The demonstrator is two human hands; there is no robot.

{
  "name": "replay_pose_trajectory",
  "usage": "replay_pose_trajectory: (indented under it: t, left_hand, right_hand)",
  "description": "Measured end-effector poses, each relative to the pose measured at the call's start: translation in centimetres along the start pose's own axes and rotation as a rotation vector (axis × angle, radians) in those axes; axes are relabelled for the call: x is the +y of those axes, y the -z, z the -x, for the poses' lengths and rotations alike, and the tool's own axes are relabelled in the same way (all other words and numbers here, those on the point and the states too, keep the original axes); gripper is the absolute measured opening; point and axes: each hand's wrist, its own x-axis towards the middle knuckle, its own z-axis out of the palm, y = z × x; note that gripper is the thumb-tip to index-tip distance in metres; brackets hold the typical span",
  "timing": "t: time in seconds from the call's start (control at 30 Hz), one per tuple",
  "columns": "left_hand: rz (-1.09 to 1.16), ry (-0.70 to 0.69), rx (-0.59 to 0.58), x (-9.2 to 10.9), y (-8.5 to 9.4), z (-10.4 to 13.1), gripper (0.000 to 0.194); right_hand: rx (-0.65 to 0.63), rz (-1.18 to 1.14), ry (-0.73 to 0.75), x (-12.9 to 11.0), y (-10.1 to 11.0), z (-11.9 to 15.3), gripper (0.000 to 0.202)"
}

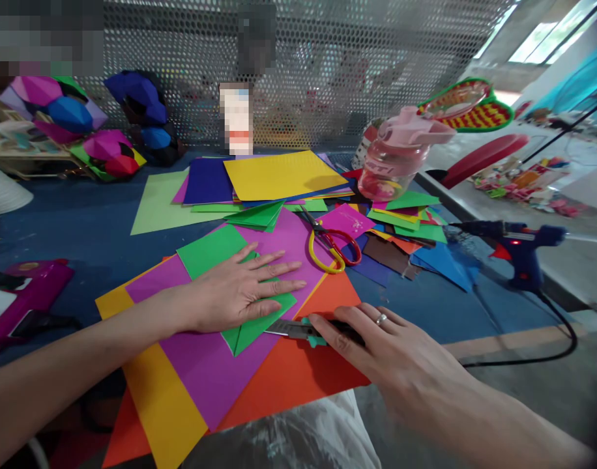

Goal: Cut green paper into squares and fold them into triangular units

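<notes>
My left hand (240, 286) lies flat with its fingers spread on a folded green paper (215, 247). Wrapped round a utility knife (291, 328) is my right hand (367, 339), which wears a ring. The knife's blade points left and its tip meets the lower right edge of the green paper, beside my left thumb. Under the green paper are a purple sheet (201, 378), a yellow-orange sheet (166, 404) and an orange-red sheet (289, 378). Scissors (332, 247) with red and yellow handles rest half open on the purple paper.
Stacked coloured sheets (283, 176) lie behind, with a pink bottle (393, 156) to their right. Cut paper pieces (410, 221) are near a blue glue gun (516, 244), whose cord hangs over the front edge. A magenta device (34, 299) sits left. Folded paper shapes (73, 114) stand back left.
</notes>
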Motion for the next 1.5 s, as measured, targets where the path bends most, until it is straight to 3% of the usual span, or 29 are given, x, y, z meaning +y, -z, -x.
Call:
replay_pose_trajectory:
  t: [0.53,1.13,1.5]
  left_hand:
    - [0.002,-0.005,0.001,0.0,0.1,0.0,0.055]
    - [0.025,0.019,-0.022,0.3,0.3,0.0,0.055]
    - [0.027,-0.003,0.021,0.1,0.0,0.1,0.054]
  right_hand:
    - [0.000,-0.013,0.019,-0.2,-0.1,-0.6,0.080]
    - [-0.001,-0.027,0.054,-0.3,0.2,-1.5,0.085]
    - [0.023,-0.015,0.091,-0.4,0.6,-2.0,0.086]
